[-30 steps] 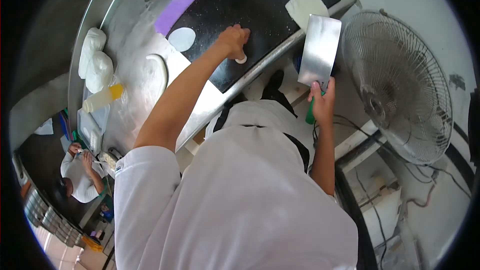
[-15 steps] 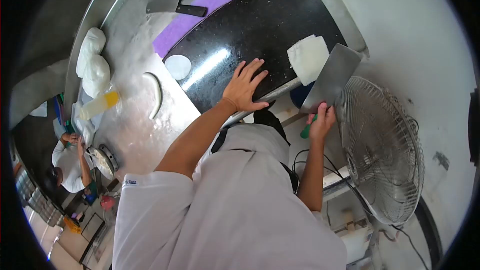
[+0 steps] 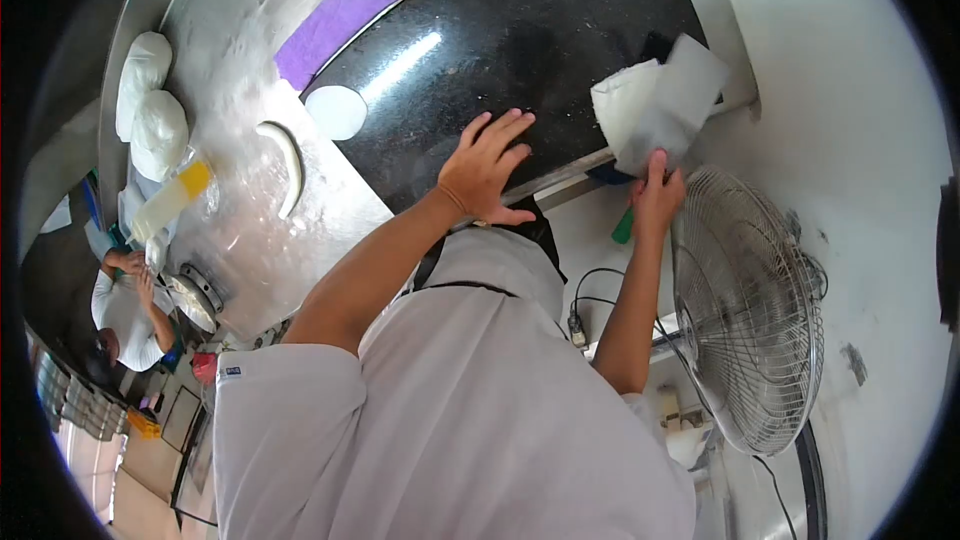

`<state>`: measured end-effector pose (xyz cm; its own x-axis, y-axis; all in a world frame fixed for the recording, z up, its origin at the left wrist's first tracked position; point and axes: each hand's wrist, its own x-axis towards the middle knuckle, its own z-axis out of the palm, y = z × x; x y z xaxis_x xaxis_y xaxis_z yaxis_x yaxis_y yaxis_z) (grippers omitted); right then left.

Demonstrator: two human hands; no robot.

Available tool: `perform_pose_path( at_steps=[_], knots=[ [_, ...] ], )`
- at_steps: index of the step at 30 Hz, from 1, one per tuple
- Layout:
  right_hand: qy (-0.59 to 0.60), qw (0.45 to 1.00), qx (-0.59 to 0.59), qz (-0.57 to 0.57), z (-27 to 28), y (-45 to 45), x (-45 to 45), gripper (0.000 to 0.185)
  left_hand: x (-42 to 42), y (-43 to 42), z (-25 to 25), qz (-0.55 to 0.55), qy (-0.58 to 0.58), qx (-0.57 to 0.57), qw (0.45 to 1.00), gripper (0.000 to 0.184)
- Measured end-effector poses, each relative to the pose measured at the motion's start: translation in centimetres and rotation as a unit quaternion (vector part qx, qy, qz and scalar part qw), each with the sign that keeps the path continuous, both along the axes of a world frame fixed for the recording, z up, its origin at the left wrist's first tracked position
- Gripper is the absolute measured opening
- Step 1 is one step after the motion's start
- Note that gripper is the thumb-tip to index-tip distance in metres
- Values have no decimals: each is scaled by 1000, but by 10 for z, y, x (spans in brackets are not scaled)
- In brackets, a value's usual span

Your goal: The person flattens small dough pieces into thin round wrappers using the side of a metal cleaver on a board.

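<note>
At two o'clock, the right hand (image 3: 657, 202) gripped the cleaver (image 3: 673, 105), likely weighty and stiff, best taken by its green handle (image 3: 623, 227). The left hand (image 3: 484, 168) spread wide at twelve, above the black board (image 3: 530, 30).

Left hand (image 3: 485, 172) with spread fingers at black board (image 3: 550, 10), right hand (image 3: 657, 200) holding green-handled cleaver (image 3: 676, 105) by white cloth (image 3: 618, 102), white disc (image 3: 336, 112) near purple towel (image 3: 325, 30).

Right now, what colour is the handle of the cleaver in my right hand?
The handle is green, best seen in the head view.
</note>
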<state>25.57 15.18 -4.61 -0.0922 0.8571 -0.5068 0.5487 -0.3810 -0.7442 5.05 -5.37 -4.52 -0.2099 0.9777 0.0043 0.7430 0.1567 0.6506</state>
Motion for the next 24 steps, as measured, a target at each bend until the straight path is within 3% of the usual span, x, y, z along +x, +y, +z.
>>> perform_pose_path(
  at_steps=[7, 12, 14, 16, 18, 19, 21, 22, 23, 24],
  knots=[
    [-21, 999, 20, 23, -18, -52, 11, 49, -2, -4, -4, -34, -2, 99, 995, 72],
    [-7, 998, 46, -40, 41, -133, 27, 47, -7, -3, -11, -60, 9, 168, 984, 70],
    [-20, 996, 55, -69, 43, -187, 47, 46, -11, 2, -16, -17, -5, 214, 977, 65],
    [-30, 993, 63, -98, 48, -243, 69, 45, -21, 16, -32, 109, -158, 275, 942, 60],
    [-6, 994, 16, -106, 58, -298, 89, 44, -29, 27, -10, 214, -351, 237, 880, 63],
    [-6, 993, 23, -120, 60, -320, 98, 44, -27, 31, -6, 201, -356, 238, 881, 63],
    [-36, 989, -1, -147, 60, -357, 112, 42, -22, 39, -4, 221, -180, 197, 938, 68],
    [-33, 987, 3, -155, 58, -369, 117, 42, -15, 25, -5, 212, -181, 200, 939, 68],
    [-21, 984, -2, -179, 56, -380, 121, 42, -3, -1, -13, 106, -3, 179, 978, 70],
    [-12, 979, -12, -201, 57, -390, 125, 41, 3, -20, -13, -2, 175, 148, 973, 73]
  ],
)
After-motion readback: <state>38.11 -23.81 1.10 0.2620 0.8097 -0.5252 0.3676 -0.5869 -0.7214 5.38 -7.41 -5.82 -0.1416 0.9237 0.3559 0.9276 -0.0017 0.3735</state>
